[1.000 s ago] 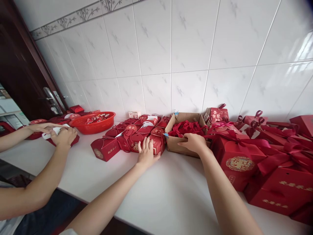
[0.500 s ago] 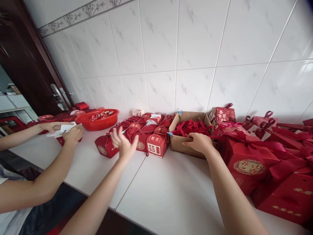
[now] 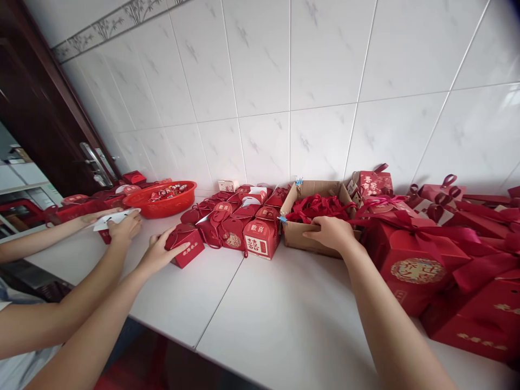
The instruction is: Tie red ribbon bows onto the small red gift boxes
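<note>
My left hand grips a small red gift box by its left side, the thumb along its front and the fingers at its top. That box rests on the white table, turned at an angle, just left of a cluster of similar red gift boxes. My right hand holds the near rim of an open cardboard box, thumb outside it and fingertips partly hidden over the edge. Dark red ribbons lie heaped inside the cardboard box.
On the left, a co-worker's hands hold a white card piece by a red box. Behind them stands a red plastic basin of wrapped sweets. Larger ribboned red boxes crowd the right side. A tiled wall backs the table.
My left hand has moved left and down from open in the air onto the leftmost gift box, which is now turned. My right hand stays at the cardboard box. The co-worker's white card has shifted.
</note>
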Demonstrator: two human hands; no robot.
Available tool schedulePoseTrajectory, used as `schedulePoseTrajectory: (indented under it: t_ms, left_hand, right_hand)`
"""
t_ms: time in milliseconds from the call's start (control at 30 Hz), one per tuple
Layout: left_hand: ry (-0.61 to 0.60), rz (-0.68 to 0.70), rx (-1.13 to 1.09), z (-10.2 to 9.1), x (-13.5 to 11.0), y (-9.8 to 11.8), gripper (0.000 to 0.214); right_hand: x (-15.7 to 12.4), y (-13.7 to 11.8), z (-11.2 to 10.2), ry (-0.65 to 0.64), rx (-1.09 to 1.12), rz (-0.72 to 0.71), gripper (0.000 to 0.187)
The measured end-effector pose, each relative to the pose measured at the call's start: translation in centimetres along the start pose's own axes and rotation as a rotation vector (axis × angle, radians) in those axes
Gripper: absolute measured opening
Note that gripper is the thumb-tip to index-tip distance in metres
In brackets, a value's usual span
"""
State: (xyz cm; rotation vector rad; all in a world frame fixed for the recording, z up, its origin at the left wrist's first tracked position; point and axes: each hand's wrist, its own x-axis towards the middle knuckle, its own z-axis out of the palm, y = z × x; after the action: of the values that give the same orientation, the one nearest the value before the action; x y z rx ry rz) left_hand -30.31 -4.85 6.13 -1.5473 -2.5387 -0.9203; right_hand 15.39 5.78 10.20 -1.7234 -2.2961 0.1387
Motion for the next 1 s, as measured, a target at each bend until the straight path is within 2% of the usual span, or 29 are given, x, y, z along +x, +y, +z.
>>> schedulePoseTrajectory:
  t_ms: [100, 200, 300, 433, 567, 733, 867, 933, 1000]
  left_hand:
    - [0.002, 0.022, 0.002, 0.1, -2.5, 0.7, 0.081]
    - [-0.034, 0.097, -0.032, 0.4, -5.6, 2.4, 0.078]
    - [-0.095, 0.136, -0.091, 1.4, -8.1, 5.3, 0.077]
    - [-0.187, 0.276, -0.153, 3.5, -10.3, 10.0, 0.071]
    - [-0.208, 0.377, -0.145, 5.1, -12.4, 14.2, 0.068]
    - [-0.392, 0.583, -0.209, 5.7, -15.5, 18.5, 0.069]
    - [-0.535, 0.655, -0.215, 6.6, -16.6, 21.8, 0.072]
    - [-0.583, 0.673, -0.144, 6.8, -16.1, 23.4, 0.078]
    - [-0.641, 0.7, -0.018, 6.2, -15.0, 25.0, 0.091]
  right_hand:
    - [0.0, 0.0, 0.0, 0.004, 0.0, -0.01, 0.029]
    - [0.0, 0.1, 0.0, 0.008, 0.004, -0.014, 0.029]
    - [0.0, 0.1, 0.0, 0.009, 0.01, -0.019, 0.029]
    - [0.0, 0.2, 0.0, 0.017, 0.034, -0.029, 0.028]
    - [-0.1, 0.4, -0.1, 0.039, 0.103, -0.046, 0.035]
    - [-0.3, 1.2, -0.5, 0.065, 0.294, -0.103, 0.04]
    - [-0.1, 1.6, -0.7, 0.101, 0.488, -0.167, 0.022]
    - [0.1, 1.7, -0.7, 0.133, 0.573, -0.188, 0.014]
    - [0.3, 1.7, -0.6, 0.182, 0.654, -0.188, 0.011]
